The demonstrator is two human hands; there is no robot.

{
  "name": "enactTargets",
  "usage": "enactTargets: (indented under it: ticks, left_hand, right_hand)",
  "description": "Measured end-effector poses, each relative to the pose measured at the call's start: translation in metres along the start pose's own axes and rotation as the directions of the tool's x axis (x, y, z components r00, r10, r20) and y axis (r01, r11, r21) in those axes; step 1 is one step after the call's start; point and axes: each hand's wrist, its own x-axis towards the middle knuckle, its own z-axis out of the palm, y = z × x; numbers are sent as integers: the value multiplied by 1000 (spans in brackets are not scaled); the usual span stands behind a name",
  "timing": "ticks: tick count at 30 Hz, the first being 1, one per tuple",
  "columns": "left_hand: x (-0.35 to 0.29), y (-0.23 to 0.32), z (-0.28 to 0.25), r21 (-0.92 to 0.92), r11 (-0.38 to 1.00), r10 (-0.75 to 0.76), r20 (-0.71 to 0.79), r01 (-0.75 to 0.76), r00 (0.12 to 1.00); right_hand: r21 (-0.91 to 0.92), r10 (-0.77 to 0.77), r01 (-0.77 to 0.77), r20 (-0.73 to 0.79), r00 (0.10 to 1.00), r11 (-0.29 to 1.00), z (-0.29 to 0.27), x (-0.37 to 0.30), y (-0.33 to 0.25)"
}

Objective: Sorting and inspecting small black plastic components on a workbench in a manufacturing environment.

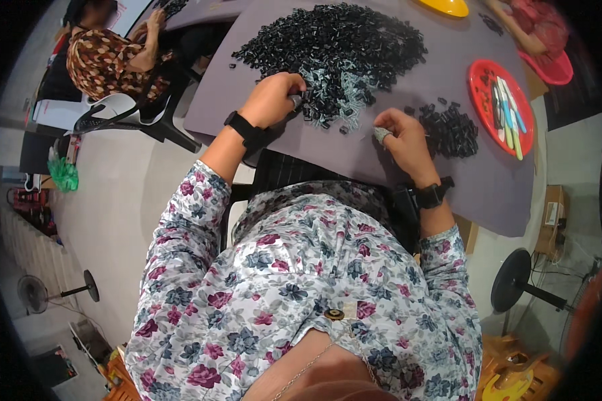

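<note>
A large heap of small black plastic pieces [334, 37] covers the far middle of the table. Small clear, pale pieces [344, 87] lie scattered over its near side. At the heap's near left edge, my left hand [267, 100] is closed, its fingertips pinching what looks like a small black plastic piece. My right hand [406, 144] hovers above the table to the right, thumb and fingers curled together. What those fingertips hold, if anything, is too small to make out. A pale wrap covers my right thumb. Beside that hand sits a smaller pile of black pieces [450, 130].
A red plate [478, 87] at the right holds knife-like tools [508, 120] and small dark bits. A yellow plate [451, 5] is at the far edge. Co-workers sit at left [117, 57] and far right [538, 30]. The grey table [502, 194] curves before me; a fan [515, 281] stands right.
</note>
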Motion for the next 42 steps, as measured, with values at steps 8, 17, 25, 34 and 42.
enactTargets:
  ticks: [8, 17, 25, 34, 42]
  left_hand:
    - [-14, 2, -5, -55, 998, -4, -95, -1, 995]
    - [-8, 4, 5, -17, 997, 69, -109, -72, 992]
    - [-7, -26, 6, -214, 977, -66, -208, 21, 976]
    - [-13, -2, 7, 44, 992, 121, -146, -116, 982]
    - [-8, 10, 1, 143, 986, 95, -80, -83, 992]
  right_hand:
    - [-1, -1, 1, -7, 1000, 1000, 1, -1, 2]
    - [17, 9, -9, 7, 1000, 1000, 0, 0, 1]
    - [-23, -22, 22, -12, 1000, 999, 1, 0, 1]
    - [-7, 3, -3, -2, 1000, 1000, 0, 0, 0]
    - [12, -1, 1, 3, 1000, 1000, 1, 0, 5]
